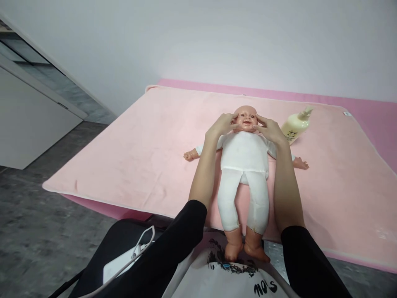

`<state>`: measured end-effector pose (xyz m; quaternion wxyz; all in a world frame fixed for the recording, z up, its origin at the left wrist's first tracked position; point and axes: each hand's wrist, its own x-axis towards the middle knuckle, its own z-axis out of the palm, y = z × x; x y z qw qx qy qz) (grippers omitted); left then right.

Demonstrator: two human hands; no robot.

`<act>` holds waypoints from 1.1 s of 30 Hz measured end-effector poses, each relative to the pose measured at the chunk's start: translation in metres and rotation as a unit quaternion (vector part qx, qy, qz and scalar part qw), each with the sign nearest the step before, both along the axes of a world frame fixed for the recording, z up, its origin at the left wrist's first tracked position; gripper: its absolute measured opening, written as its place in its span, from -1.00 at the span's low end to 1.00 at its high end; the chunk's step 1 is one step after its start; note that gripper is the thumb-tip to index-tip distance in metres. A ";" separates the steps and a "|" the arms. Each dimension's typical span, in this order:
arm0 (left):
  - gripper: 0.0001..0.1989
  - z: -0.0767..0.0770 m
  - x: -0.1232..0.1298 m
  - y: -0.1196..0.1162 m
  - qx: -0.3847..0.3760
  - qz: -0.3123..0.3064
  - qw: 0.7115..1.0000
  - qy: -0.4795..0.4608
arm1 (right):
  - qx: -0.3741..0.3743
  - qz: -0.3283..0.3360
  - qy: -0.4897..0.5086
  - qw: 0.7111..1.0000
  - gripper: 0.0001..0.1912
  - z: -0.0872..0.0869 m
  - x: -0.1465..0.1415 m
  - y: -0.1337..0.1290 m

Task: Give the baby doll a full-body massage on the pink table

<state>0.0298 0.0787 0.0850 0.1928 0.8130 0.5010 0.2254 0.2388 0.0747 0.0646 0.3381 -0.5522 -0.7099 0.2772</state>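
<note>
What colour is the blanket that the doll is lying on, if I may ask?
The blanket is light pink, seen best in the head view.

we see pale pink cloth [124, 140] over deeper pink at the edges.
our sleeves [182, 227] are black; the doll's body [245, 151] is white, the bottle [296, 126] pale yellow-green with dark print, the floor [27, 219] mottled grey.

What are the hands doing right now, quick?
Left hand: open, holding nothing, touching one side of the baby doll's face.
Right hand: open, holding nothing, touching the other side of the face.
</note>
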 end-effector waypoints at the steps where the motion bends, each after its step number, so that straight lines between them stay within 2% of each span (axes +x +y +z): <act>1: -0.81 0.000 -0.002 0.000 0.000 -0.008 1.000 -0.006 | 0.001 -0.003 -0.008 1.000 -0.49 0.003 -0.001 -0.002; 4: -0.75 0.003 -0.001 -0.003 0.011 -0.011 1.000 -0.004 | 0.003 -0.011 -0.024 1.000 -0.52 0.010 -0.004 -0.006; 7: -0.61 0.006 0.007 -0.007 0.027 0.021 0.999 0.010 | 0.007 -0.016 -0.036 0.999 -0.44 0.012 -0.008 -0.010; 11: -0.45 0.004 0.022 -0.007 0.018 0.094 0.995 0.037 | 0.032 -0.024 -0.020 0.999 -0.26 0.005 -0.010 -0.008; 13: -0.36 0.003 0.027 -0.006 0.012 0.119 0.992 0.049 | 0.056 -0.028 -0.013 0.998 -0.24 0.000 -0.011 -0.005; 16: -0.32 0.002 0.031 -0.005 0.019 0.130 0.990 0.056 | 0.073 -0.044 -0.014 0.996 -0.28 -0.005 -0.012 -0.001; 22: -0.40 0.000 0.025 -0.003 0.033 0.109 0.992 0.057 | 0.076 -0.062 -0.019 0.995 -0.25 -0.007 -0.012 0.001; 28: -0.44 -0.006 0.011 0.002 0.035 0.061 0.997 -0.021 | 0.067 -0.070 -0.030 0.995 -0.22 -0.010 -0.009 0.002; 33: -0.49 -0.007 0.006 0.004 0.024 0.030 0.998 -0.045 | 0.069 -0.049 0.003 0.996 -0.24 -0.014 -0.003 0.004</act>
